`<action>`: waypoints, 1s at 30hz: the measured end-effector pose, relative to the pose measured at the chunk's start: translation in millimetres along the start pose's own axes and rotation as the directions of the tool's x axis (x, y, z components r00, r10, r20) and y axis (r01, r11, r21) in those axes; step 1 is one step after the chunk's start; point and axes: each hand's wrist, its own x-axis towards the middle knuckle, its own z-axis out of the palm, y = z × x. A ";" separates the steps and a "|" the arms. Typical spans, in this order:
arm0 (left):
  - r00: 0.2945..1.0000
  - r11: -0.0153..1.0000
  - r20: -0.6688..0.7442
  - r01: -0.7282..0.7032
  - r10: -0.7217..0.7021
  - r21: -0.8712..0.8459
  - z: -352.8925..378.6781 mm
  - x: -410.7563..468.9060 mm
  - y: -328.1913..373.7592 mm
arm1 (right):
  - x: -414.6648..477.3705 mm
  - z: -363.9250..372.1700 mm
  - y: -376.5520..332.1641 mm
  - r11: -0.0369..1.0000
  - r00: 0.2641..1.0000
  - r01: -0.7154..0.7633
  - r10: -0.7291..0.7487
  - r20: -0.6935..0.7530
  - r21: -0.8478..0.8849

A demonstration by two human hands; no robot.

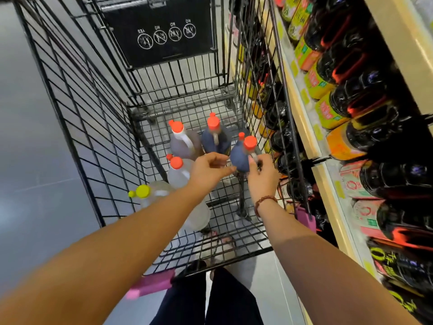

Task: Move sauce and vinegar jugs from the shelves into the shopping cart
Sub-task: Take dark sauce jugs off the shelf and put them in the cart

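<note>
The right hand (262, 177) grips the handle of the dark-blue red-capped plastic jug (239, 158); the left hand (206, 170) touches its side, grip unclear. Set it upright in the black wire cart (77, 127) before releasing.

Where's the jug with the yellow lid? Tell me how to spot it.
Look inside the black wire shopping cart, along its left wall, nearest the person. There sits a clear plastic jug with a yellow cap. Every other jug in the cart, like the dark blue jug the right hand holds, has an orange-red cap.
</note>
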 end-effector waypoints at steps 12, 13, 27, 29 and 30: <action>0.996 0.997 0.068 -0.055 0.059 -0.060 -8.8 -9.9 9.8 | -4.3 -35.3 -24.7 0.982 0.982 0.190 -0.190 -0.009 0.002; 0.995 0.996 0.072 -0.068 0.072 -0.054 -10.4 -10.8 12.1 | -5.7 -41.0 -28.6 0.978 0.979 0.204 -0.204 -0.003 0.030; 0.839 0.957 0.459 -0.254 0.291 -0.141 -22.7 -62.9 140.8 | -34.2 -169.1 -143.7 0.885 0.883 0.430 -0.372 -0.285 0.177; 0.803 0.955 0.519 -0.263 0.294 -0.135 -16.4 -75.9 158.6 | -40.3 -187.4 -154.1 0.891 0.888 0.409 -0.339 -0.311 0.196; 0.775 0.953 0.557 -0.271 0.299 -0.134 -12.5 -83.8 167.0 | -44.5 -197.1 -157.7 0.889 0.886 0.403 -0.319 -0.338 0.219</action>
